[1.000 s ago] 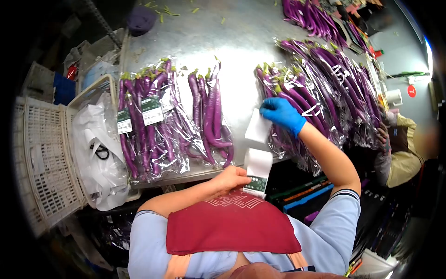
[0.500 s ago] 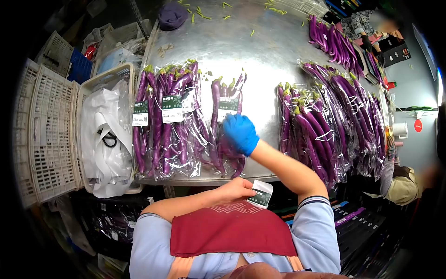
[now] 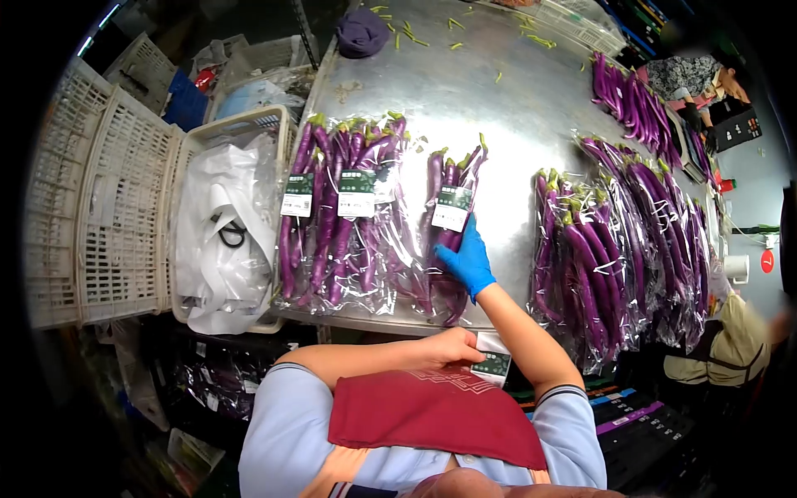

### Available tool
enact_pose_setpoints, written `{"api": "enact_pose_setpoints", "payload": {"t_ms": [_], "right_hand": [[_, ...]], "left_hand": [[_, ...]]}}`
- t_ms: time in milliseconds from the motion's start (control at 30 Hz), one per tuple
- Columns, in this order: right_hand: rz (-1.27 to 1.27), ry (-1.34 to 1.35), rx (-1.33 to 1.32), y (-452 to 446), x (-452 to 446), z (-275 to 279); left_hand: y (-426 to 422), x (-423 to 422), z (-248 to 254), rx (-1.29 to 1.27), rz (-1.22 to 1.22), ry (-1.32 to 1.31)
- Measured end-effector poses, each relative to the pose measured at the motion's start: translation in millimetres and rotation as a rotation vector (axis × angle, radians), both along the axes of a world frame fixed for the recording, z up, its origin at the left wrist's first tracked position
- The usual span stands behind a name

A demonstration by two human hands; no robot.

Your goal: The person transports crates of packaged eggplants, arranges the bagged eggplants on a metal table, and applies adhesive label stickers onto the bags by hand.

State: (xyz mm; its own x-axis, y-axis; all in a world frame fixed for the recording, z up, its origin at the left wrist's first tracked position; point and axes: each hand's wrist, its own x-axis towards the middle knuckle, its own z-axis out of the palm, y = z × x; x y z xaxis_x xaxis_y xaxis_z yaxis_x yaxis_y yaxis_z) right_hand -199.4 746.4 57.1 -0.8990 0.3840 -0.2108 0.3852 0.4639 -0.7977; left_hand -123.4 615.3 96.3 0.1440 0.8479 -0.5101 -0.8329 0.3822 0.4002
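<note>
My right hand (image 3: 471, 261), in a blue glove, is wrapped round a bagged bunch of purple eggplants (image 3: 455, 178) near the table's front edge. A green and white label (image 3: 452, 208) lies on that bag, just above the glove. Close to my red apron, my bare left hand (image 3: 455, 347) pinches a strip of labels (image 3: 493, 362). Labelled bags of eggplants (image 3: 347, 207) lie to the left of the gripped bunch. More bagged eggplants (image 3: 591, 257) are on the right, without labels that I can see.
A cream crate (image 3: 285, 137) with white plastic stands left of the metal table (image 3: 432, 91), beside stacked crates (image 3: 124, 207). A purple cloth (image 3: 362, 33) and green stem bits lie at the back. Loose eggplants (image 3: 635, 112) and people are at the right.
My right hand moved left from the label strip to the middle bunch, and a label now lies on that bag. The hand has since opened out and closed round the bunch. The view shifted.
</note>
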Motion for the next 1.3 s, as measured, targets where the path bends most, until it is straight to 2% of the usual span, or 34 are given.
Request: {"api": "enact_pose_setpoints", "payload": {"t_ms": [67, 100, 133, 200, 233, 267, 333, 367, 400, 467, 500, 533, 567, 600, 667, 733, 800, 867, 900, 933, 1000, 1033, 1100, 1133, 1167, 1200, 1233, 1267, 1300], "right_hand": [[0.045, 0.001, 0.147, -10, 2, 0], [0.080, 0.053, 0.220, -10, -1, -12], [0.148, 0.039, 0.003, -11, -11, 7], [0.195, 0.035, 0.044, -14, -24, -15], [0.230, 0.019, -0.002, -14, -26, -5], [0.248, -0.001, -0.042, -9, -22, 13], [0.231, -0.033, -0.300, 10, -5, 54], [0.295, -0.043, -0.085, 28, 7, 48], [0.309, 0.082, 0.136, 45, 25, 60], [0.144, 0.258, 0.619, 82, 60, 114], [0.086, 0.216, 0.739, 101, 75, 148], [0.041, 0.011, 0.807, 123, 92, 164], [-0.141, -0.110, 1.017, 141, 111, 154], [-0.131, -0.186, 1.266, 172, 134, 121], [-0.085, -0.310, 1.065, 196, 157, 96], [-0.182, -0.426, 0.677, 209, 152, 120], [-0.142, -0.188, 0.642, 234, 160, 100], [-0.174, -0.073, 0.184, 241, 161, 100], [-0.202, -0.079, 0.096, 225, 152, 130], [-0.218, -0.029, 0.163, 233, 154, 122], [-0.207, 0.039, -0.204, 197, 129, 171], [-0.198, 0.058, -0.284, 170, 112, 198], [-0.147, 0.038, -0.431, 150, 81, 191], [-0.060, 0.095, -0.409, 146, 62, 168], [-0.021, 0.096, -0.142, 150, 40, 129], [-0.085, 0.115, -0.168, 135, 23, 112], [-0.118, 0.020, -0.185, 106, 12, 138], [-0.116, 0.042, -0.011, 126, -1, 61], [-0.042, 0.079, 0.091, 118, -1, 60]], "left_hand": [[2, 13, -24, -0.002, -0.033, 0.008], [0, 2, -1, -0.015, -0.066, -0.013], [-2, 3, -2, -0.012, -0.034, -0.041], [-1, 10, -6, 0.002, 0.001, -0.103], [0, 3, 23, 0.019, 0.094, -0.098], [-1, 6, 10, 0.046, 0.048, -0.197], [0, 1, 7, -0.136, -0.189, -0.075], [1, 0, 4, -0.067, -0.203, -0.020], [0, 1, 1, 0.001, -0.201, 0.033], [6, 2, 8, 0.114, -0.138, 0.066], [8, -1, 24, 0.161, -0.084, 0.047], [11, -3, 35, 0.203, -0.024, 0.028], [14, -5, 38, 0.225, -0.051, 0.007], [18, -5, 39, 0.241, -0.062, -0.024], [27, -4, 39, 0.266, -0.087, -0.084], [34, -5, 46, 0.313, -0.146, -0.056], [35, -1, 44, 0.331, -0.172, -0.011], [32, 3, 43, 0.341, -0.209, -0.006], [32, 3, 42, 0.348, -0.220, -0.002], [32, 3, 41, 0.354, -0.222, 0.018], [28, 4, 38, 0.351, -0.223, 0.052], [29, 3, 42, 0.383, -0.250, 0.070], [31, 11, 33, 0.413, -0.273, 0.065], [32, 15, 30, 0.433, -0.286, 0.062], [34, 17, 34, 0.457, -0.263, 0.028], [34, 17, 34, 0.458, -0.253, 0.035], [32, 17, 32, 0.458, -0.242, 0.038], [31, 16, 32, 0.457, -0.232, 0.042], [29, 11, 38, 0.453, -0.206, 0.005]]}}
